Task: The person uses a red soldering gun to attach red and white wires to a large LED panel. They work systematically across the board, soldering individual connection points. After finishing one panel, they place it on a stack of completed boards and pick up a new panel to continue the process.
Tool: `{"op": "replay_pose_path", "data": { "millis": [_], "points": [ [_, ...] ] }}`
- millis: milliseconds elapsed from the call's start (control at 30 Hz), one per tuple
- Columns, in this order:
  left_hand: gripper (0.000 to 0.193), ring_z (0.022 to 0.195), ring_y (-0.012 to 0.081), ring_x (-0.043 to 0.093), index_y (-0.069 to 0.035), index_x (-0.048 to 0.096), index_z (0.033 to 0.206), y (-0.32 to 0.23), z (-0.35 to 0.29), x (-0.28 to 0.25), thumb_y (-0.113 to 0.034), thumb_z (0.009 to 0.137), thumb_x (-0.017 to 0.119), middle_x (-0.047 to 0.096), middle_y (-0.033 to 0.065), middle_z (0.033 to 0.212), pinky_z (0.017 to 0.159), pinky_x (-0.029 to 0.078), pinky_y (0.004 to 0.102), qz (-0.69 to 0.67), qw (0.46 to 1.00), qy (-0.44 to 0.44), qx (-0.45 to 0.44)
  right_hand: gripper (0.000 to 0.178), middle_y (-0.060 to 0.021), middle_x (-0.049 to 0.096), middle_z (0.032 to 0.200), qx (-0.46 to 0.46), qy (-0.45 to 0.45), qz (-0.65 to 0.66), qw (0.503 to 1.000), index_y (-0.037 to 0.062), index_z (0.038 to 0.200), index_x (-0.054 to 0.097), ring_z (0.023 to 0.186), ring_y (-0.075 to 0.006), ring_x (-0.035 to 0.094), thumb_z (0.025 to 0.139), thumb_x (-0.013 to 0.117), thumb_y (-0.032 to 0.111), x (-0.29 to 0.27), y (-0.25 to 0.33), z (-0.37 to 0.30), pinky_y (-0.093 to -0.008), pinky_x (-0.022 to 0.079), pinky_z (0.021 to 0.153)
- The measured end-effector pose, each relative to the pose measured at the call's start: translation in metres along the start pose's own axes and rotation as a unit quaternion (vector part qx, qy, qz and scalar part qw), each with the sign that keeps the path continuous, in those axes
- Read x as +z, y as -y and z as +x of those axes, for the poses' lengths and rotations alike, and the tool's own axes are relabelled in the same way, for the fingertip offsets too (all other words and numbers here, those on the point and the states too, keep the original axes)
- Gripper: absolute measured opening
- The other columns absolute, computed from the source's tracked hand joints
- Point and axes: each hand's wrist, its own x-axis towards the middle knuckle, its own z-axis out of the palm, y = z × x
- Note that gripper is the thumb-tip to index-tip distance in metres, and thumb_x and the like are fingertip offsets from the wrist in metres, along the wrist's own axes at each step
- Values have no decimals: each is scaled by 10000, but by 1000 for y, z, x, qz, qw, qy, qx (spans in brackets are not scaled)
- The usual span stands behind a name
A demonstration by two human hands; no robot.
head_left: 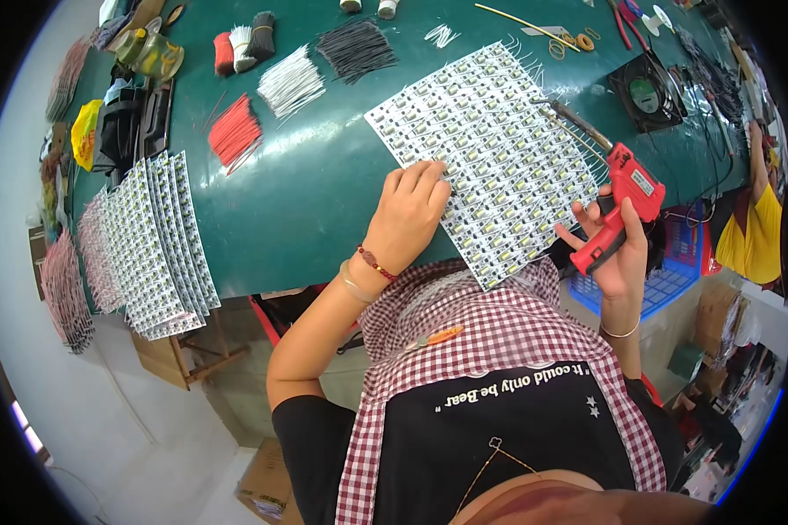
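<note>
A white circuit board panel (490,131), covered in rows of small components, lies tilted on the green table (280,201), its near corner at my apron. Thin white wires stick out along its right edge. My left hand (411,206) rests on the panel's left edge with its fingers curled and pressed together; whatever is under the fingertips is hidden. Over the right edge, my right hand (622,258) grips a red soldering gun (636,184) by its handle. The metal tip (578,121) points up and left, close to the wires at the panel's upper right.
Piles of red wires (235,133), white wires (291,83) and black wires (355,50) lie at the back left. Several similar panels (162,245) overhang the left table edge. A black fan (646,92) stands far right, near a blue basket (665,284) and another person's yellow garment (751,232).
</note>
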Motion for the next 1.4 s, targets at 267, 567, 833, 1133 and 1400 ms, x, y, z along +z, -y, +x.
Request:
{"op": "replay_pose_path", "data": {
  "millis": [267, 567, 833, 1133, 1400],
  "points": [
    [151, 1030, 225, 575, -35, 550, 934, -5, 1, -10, -25, 783, 543, 620, 79, 1065, 886, 422, 384, 17, 999, -8, -29, 319, -49, 573, 859, -13, -30, -16, 999, 114, 1170, 505, 1105, -237, 538, 970, 493, 363, -23, 12, -17, -578, 383, 984],
    [147, 1067, 300, 567, -51, 579, 1000, 65, 147, 33, -96, 868, 531, 659, 126, 984, 913, 381, 498, 39, 999, -21, -26, 311, -55, 566, 863, -24, 2, 9, 1000, 113, 1164, 503, 1114, -239, 541, 972, 490, 357, -26, 16, -15, -593, 389, 988],
    [194, 1158, 382, 518, -29, 560, 1053, 95, 168, 76, -152, 911, 511, 667, 172, 960, 921, 366, 622, 112, 988, -6, -109, 303, -64, 597, 867, -60, -8, 44, 997, 106, 1155, 508, 1079, -246, 556, 966, 508, 343, -39, 26, -25, -552, 389, 995],
    [277, 1066, 348, 585, 6, 557, 1149, 143, 183, 50, -81, 890, 510, 602, 234, 1140, 845, 498, 413, 50, 997, 33, -41, 288, -49, 565, 836, -45, 0, 36, 998, 111, 1138, 506, 1060, -223, 547, 967, 507, 343, -32, 31, -14, -551, 377, 1019],
    [269, 981, 391, 587, 0, 575, 1100, 86, 170, 26, -53, 840, 537, 641, 207, 1054, 804, 484, 467, 57, 993, 32, -99, 281, -70, 593, 831, -53, -5, 64, 997, 97, 1140, 503, 1054, -242, 558, 970, 507, 321, -39, 29, -19, -515, 406, 999]
  ]
}}
